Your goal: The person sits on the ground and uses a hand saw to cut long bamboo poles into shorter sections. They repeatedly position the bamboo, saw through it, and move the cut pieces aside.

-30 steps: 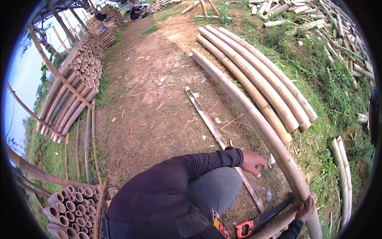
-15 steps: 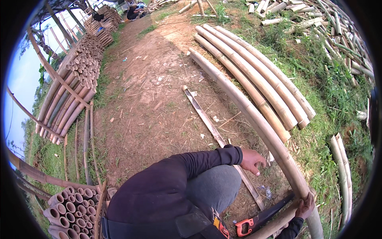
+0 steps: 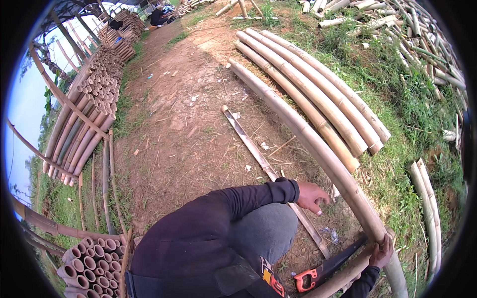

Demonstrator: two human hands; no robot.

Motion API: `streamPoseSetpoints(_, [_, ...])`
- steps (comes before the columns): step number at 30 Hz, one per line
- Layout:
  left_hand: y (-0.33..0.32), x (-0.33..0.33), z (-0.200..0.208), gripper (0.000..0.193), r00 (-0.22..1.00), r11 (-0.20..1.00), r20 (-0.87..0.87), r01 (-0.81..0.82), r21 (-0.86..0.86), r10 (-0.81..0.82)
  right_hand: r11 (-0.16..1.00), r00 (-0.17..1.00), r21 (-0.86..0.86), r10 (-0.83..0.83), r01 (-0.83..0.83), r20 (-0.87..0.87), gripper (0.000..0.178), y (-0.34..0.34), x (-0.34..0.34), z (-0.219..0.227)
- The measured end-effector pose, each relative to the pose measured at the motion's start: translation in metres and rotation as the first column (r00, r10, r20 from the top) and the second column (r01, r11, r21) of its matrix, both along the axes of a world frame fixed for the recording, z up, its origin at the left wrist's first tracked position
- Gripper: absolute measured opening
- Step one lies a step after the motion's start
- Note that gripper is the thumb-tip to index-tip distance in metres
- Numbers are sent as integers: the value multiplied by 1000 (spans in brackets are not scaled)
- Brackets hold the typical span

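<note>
A long bamboo pole (image 3: 323, 154) runs from the upper middle down to the lower right and rests across a thicker bamboo piece (image 3: 343, 278). My right hand (image 3: 381, 252) is closed round the pole close to where the two cross. Left of the pole, my left hand (image 3: 312, 197) hangs loosely with its fingers bent and apart, holding nothing; the forearm lies over my bent knee. A handsaw (image 3: 307, 279) with an orange handle lies beside the thicker piece, its dark blade passing toward the pole.
Several bamboo poles (image 3: 308, 94) lie side by side beyond the long pole. A split bamboo strip (image 3: 258, 154) is on the dirt. Stacked bamboo tubes (image 3: 94, 265) stand lower left, a larger stack (image 3: 102, 82) upper left. Two short poles (image 3: 426, 218) lie in grass at right.
The view has shifted slightly, so the scene sits a little farther left. Both hands keep nearly the same places, the right still on the pole.
</note>
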State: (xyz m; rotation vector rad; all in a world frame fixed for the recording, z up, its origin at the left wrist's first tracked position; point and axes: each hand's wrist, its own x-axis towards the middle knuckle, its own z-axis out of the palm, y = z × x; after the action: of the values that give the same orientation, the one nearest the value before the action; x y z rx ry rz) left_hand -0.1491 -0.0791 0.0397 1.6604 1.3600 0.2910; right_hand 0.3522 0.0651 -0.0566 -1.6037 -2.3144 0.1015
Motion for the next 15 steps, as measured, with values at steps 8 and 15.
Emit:
streamPoseSetpoints(8, [75,33,-29,64,901,765,-429,233,601,63,1000,1000,-3,15,-15,-25,63,-4,-10,10])
streamPoseSetpoints(15, [137,71,-55,52,811,833,-585,306,462,26,998,998,-38,-59,58,-11,65,-10,-16,18])
